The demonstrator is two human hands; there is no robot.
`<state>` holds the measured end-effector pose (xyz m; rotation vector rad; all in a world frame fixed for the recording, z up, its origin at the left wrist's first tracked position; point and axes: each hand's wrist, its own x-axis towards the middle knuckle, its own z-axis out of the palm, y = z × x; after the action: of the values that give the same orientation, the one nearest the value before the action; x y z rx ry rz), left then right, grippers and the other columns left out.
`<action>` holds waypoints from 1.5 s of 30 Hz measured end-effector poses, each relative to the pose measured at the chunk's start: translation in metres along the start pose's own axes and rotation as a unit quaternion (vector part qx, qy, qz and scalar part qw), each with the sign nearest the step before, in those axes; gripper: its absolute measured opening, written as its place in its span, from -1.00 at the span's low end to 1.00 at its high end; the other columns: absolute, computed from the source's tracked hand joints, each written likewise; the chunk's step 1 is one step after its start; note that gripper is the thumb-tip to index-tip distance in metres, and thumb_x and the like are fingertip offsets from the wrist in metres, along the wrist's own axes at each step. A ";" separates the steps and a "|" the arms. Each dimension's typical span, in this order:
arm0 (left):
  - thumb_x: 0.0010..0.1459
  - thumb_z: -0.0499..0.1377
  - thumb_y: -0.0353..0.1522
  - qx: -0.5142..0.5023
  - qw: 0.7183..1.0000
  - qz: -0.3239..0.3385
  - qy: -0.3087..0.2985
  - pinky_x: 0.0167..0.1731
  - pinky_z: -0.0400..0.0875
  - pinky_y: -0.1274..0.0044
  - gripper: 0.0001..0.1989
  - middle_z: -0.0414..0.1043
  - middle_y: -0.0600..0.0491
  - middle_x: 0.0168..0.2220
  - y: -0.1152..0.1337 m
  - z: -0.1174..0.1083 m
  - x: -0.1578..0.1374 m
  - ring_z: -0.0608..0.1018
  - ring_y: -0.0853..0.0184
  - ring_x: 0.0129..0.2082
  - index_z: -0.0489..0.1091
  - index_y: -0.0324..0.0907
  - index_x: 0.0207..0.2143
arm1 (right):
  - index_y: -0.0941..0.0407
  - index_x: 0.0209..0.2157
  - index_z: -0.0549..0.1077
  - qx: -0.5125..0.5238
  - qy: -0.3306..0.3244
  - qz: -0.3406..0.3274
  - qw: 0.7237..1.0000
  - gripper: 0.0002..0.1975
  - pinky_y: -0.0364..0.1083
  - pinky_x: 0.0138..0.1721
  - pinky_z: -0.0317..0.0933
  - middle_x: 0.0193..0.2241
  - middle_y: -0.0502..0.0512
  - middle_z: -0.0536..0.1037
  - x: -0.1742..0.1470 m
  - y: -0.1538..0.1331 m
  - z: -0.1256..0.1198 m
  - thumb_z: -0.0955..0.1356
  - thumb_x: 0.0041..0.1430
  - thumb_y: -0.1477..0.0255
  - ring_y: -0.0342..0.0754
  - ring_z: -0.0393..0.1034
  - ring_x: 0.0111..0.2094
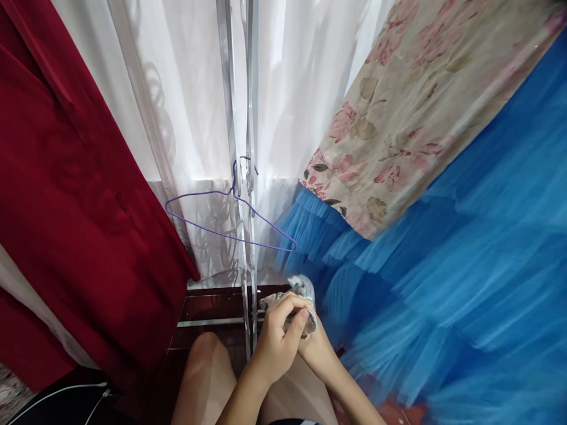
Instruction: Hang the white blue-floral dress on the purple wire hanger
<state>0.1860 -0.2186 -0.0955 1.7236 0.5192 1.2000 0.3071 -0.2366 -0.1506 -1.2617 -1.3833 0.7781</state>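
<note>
Red fabric (88, 200): hangs in long folds down the left side.
White drapes (190, 94): fall across the back, wrinkled near the bottom.
Metal frame (244, 254): upright in the middle, pale slim posts.
Purple hanger (199, 193): bare, hung by its hook at the frame.
Floral fabric (381, 136): beige with pink blooms, overlapping the blue tulle.
Blue tulle (465, 283): layered ruffles filling the right.
Floor (212, 305): dark red tiles.
</note>
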 end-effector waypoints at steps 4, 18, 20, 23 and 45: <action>0.37 0.00 -0.32 0.042 0.999 0.024 0.005 0.03 0.27 0.42 -0.82 0.39 -0.02 -0.15 0.007 -0.006 0.006 0.43 0.27 -0.06 0.38 -0.12 -0.14 | 0.12 0.00 0.41 0.100 -0.080 0.094 0.987 -0.65 0.14 0.20 0.07 -0.01 0.19 0.47 -0.006 -0.028 -0.013 0.32 0.22 0.28 0.18 0.26 0.11; -0.05 0.37 -0.06 0.063 0.943 -0.164 -0.282 0.24 0.12 0.21 -0.65 0.53 0.02 -0.24 -0.030 -0.085 -0.047 0.54 0.19 -0.13 0.60 -0.11 -0.31 | 0.19 -0.34 0.41 0.142 -0.483 0.180 0.845 -0.73 -0.20 -0.40 0.09 -0.46 -0.03 0.31 0.010 -0.106 -0.051 0.48 0.03 0.33 -0.17 0.14 -0.43; -0.02 0.38 -0.14 0.168 0.952 -0.090 -0.240 0.34 -0.17 0.17 -0.79 0.51 0.05 -0.29 -0.023 -0.104 -0.039 0.55 0.25 -0.17 0.57 -0.06 -0.46 | 0.17 -0.37 0.39 0.085 -0.500 0.163 0.846 -0.76 -0.20 -0.43 0.07 -0.49 -0.05 0.28 0.020 -0.125 -0.059 0.45 0.10 0.31 -0.18 0.10 -0.45; 0.04 0.35 -0.20 0.252 0.946 -0.036 -0.201 0.35 -0.24 0.15 -0.87 0.50 0.06 -0.34 -0.016 -0.139 -0.024 0.55 0.25 -0.21 0.56 -0.02 -0.48 | 0.17 -0.41 0.44 0.014 -0.469 0.155 0.869 -0.76 -0.20 -0.47 0.10 -0.52 -0.06 0.29 0.030 -0.140 -0.072 0.44 0.13 0.28 -0.18 0.10 -0.48; 0.28 0.10 -0.27 0.203 0.976 -0.081 0.006 -0.43 0.28 0.60 -0.82 0.33 0.11 -0.44 0.047 -0.189 -0.042 0.37 0.39 -0.46 0.41 -0.18 -0.29 | 0.19 -0.34 0.52 0.135 -0.170 0.101 0.971 -0.72 -0.11 -0.38 0.35 -0.48 0.08 0.61 0.214 -0.115 -0.030 0.49 -0.12 0.34 -0.03 0.49 -0.46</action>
<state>-0.0078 -0.1865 -0.0606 1.9684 0.9453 1.0379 0.3301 -0.0641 0.0216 -1.0983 -1.3710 1.3275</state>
